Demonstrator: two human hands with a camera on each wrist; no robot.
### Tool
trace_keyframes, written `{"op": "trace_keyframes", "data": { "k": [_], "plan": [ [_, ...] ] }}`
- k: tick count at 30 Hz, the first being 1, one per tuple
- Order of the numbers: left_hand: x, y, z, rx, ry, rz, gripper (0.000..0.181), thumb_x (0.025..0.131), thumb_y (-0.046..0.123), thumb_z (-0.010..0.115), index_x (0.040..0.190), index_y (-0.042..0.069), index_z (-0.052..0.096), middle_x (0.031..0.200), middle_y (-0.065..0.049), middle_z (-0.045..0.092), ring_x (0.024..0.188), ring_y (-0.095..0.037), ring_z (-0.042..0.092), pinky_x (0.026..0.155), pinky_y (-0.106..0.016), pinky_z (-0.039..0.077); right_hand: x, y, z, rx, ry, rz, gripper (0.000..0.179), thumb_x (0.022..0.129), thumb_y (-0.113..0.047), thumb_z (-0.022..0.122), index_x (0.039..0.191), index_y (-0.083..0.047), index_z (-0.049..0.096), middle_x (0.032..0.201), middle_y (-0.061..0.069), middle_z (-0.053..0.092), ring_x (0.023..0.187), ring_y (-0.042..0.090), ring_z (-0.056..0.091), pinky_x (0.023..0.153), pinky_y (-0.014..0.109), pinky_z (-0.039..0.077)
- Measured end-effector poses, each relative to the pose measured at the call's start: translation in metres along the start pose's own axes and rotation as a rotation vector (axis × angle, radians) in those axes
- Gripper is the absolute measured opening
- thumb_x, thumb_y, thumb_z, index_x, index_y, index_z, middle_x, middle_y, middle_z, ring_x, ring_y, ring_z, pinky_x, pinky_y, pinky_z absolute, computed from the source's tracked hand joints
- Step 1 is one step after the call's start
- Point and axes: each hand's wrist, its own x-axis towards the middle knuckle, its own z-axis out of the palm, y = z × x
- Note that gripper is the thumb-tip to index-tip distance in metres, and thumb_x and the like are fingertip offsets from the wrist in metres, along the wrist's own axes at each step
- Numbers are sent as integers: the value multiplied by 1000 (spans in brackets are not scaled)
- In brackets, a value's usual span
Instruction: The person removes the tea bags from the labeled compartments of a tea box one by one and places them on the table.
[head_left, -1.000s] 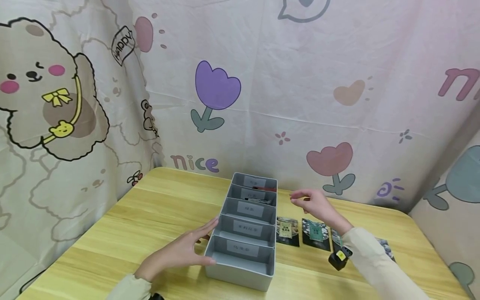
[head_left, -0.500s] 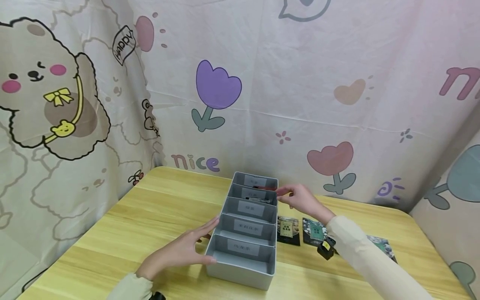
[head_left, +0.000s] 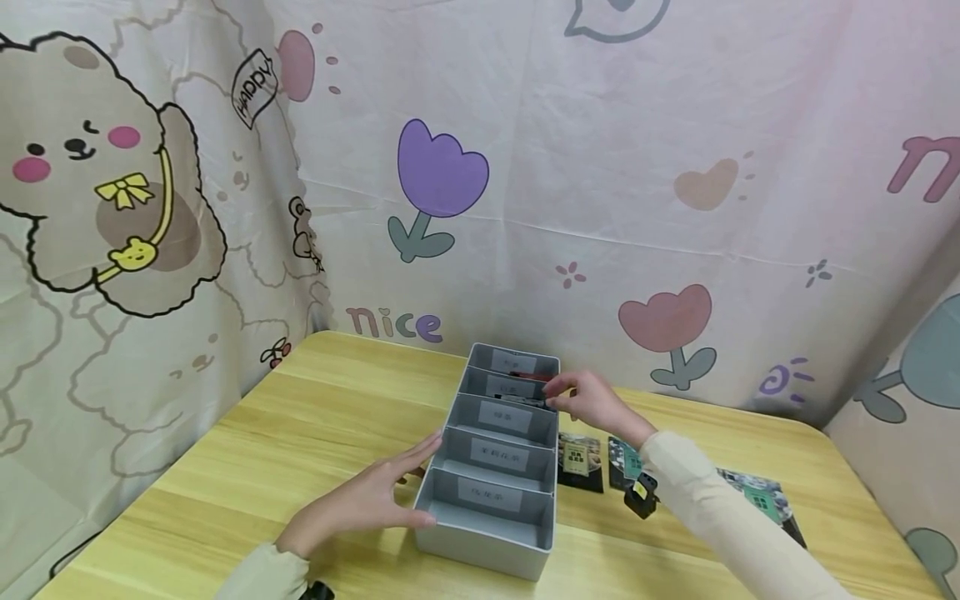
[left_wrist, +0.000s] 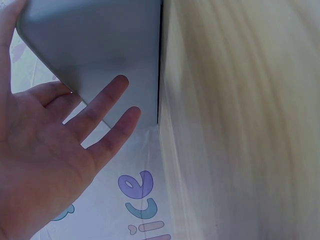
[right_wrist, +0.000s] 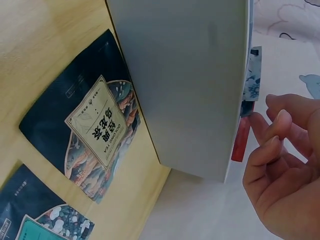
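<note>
A long grey box with several labelled compartments stands on the table. My left hand rests against its near left side, fingers spread and fairly straight, also in the left wrist view. At the far right rim is my right hand, fingers loosely bent. A pale patterned packet and a red packet stick up past the rim in the right wrist view. My right fingertips are at their edges; no firm pinch shows. From the head view, the packets lie in the two farthest compartments.
An oolong tea pouch with a yellow label lies right of the box. Beside it is a green-labelled pouch, partly behind my right wrist. Another pouch shows beyond my right sleeve. A printed curtain hangs behind the table.
My right hand has moved left from above the pouches to the box's far right rim, its fingertips now over the second-farthest compartment. The left hand has stayed on the box.
</note>
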Motion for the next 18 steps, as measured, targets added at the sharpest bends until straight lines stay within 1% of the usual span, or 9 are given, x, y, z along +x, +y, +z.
{"op": "trace_keyframes", "data": {
  "k": [2,6,9,12,18],
  "plan": [
    [0,0,0,0,-1,-1,97,81,45,75,155,13,22,158,-14,18,135,-43,31,100,-66,33,0,1,1,0,0,0,21,91,-5,64,109,5,68,100,13,68,63,21,58,54,35,53],
    [0,1,0,-1,-3,-4,97,81,46,75,155,13,22,158,-13,17,135,-42,32,100,-66,34,0,1,3,7,9,3,20,90,-4,65,108,5,68,99,13,68,62,18,57,55,38,54],
    [-1,1,0,-1,-5,-7,98,81,47,74,155,13,21,158,-12,17,135,-42,32,100,-65,34,0,1,5,9,18,9,20,89,-3,65,107,5,68,99,13,67,63,21,57,54,35,53],
    [-1,2,0,1,-4,-9,98,81,48,74,155,13,21,158,-12,17,135,-41,33,100,-65,34,1,1,6,11,21,9,20,89,-2,66,107,5,68,98,12,67,62,21,57,53,32,52],
    [-2,3,0,13,-4,-12,98,81,50,73,155,13,21,158,-9,16,135,-40,33,102,-65,32,1,1,9,13,14,-3,17,89,-1,65,104,5,69,91,7,66,56,15,53,50,29,49]
  ]
}}
